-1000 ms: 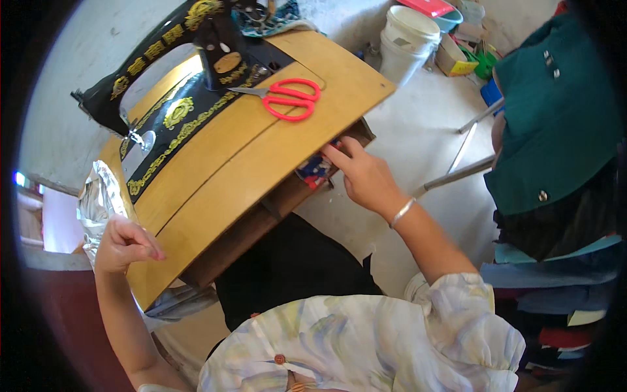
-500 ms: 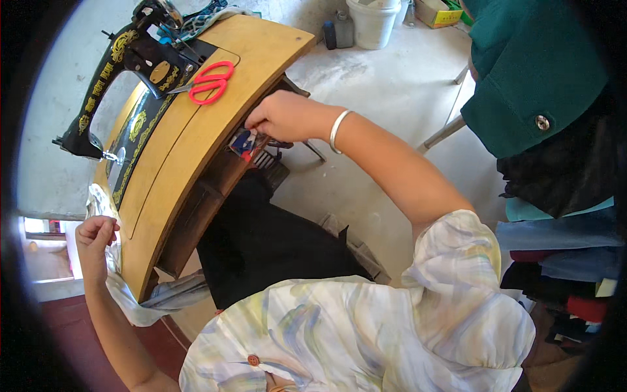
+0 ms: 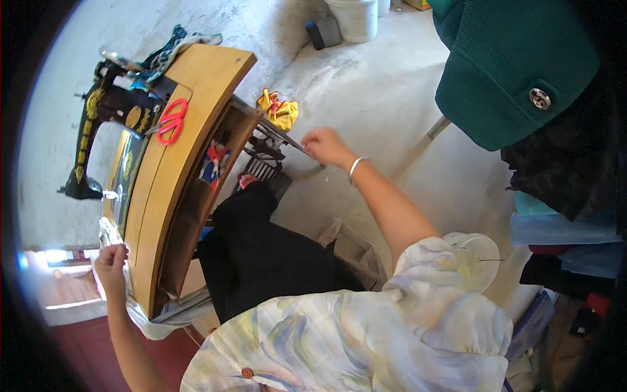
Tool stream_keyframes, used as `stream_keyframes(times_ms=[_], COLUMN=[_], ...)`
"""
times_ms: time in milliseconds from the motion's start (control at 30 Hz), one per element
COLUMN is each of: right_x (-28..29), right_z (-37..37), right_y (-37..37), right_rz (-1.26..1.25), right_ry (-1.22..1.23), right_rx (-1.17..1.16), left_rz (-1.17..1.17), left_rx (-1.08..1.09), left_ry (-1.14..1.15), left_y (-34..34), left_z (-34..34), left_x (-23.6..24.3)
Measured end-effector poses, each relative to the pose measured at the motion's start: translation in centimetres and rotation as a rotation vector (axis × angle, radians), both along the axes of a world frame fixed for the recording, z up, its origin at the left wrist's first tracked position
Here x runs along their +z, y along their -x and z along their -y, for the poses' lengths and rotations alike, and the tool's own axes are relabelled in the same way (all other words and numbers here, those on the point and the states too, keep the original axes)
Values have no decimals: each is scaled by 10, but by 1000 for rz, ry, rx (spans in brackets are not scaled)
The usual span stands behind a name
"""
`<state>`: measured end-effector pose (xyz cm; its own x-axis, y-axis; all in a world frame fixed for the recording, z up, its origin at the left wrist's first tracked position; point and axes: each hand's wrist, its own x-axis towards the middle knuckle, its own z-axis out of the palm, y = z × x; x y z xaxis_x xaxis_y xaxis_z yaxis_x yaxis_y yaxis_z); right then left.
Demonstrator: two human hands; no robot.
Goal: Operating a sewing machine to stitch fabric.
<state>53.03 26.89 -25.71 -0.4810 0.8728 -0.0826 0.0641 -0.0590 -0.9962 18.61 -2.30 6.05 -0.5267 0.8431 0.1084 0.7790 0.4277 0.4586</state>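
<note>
My left hand (image 3: 112, 260) is raised beside the near left end of the sewing table (image 3: 171, 157), next to white cloth (image 3: 108, 230). Its fingers are pinched; anything between them is too small to make out. Out over the floor, to the right of the table, my right hand (image 3: 324, 147) hangs with its fingers curled together, and I cannot see what they hold. Under the tabletop is an open wooden drawer (image 3: 243, 132) with a red, blue and white bundle (image 3: 214, 162) inside. Red-handled scissors (image 3: 172, 122) lie on the tabletop near the black sewing machine (image 3: 98, 124).
Yellow cloth (image 3: 282, 111) lies beyond the drawer. A dark-green garment (image 3: 516, 72) hangs at the upper right, above folded clothes (image 3: 568, 228). White buckets (image 3: 353, 18) stand at the back. Near my right elbow is another white bucket (image 3: 482, 261), with a bin (image 3: 356, 251) nearby.
My right hand has left the drawer and moved right, over the floor. The view has shifted, showing the yellow cloth and more of the drawer. My left hand stays pinched near the table's end.
</note>
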Motion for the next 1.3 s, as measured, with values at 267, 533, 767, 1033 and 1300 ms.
stream_keyframes(times_ms=[267,533,767,1033,1300], right_x=[-102,-146,-114,-106,-128], right_z=[29,-4,3,-20,-63], right_y=[63,133,154,162,175], right_rz=[131,57,318,510,-353], right_ry=[231,-32,105,343,1188], right_rx=[109,-27,60,17,-298], left_rz=[-63,-144,-126,-390,-460], left_rx=[77,120,157,96,144], left_ry=[-191,-100,-19,99,212], left_y=[-6,-31,-12,-9,-26], left_z=[-40,-65,-48,-35,-52], left_x=[-63,-81,-78,-85,-75])
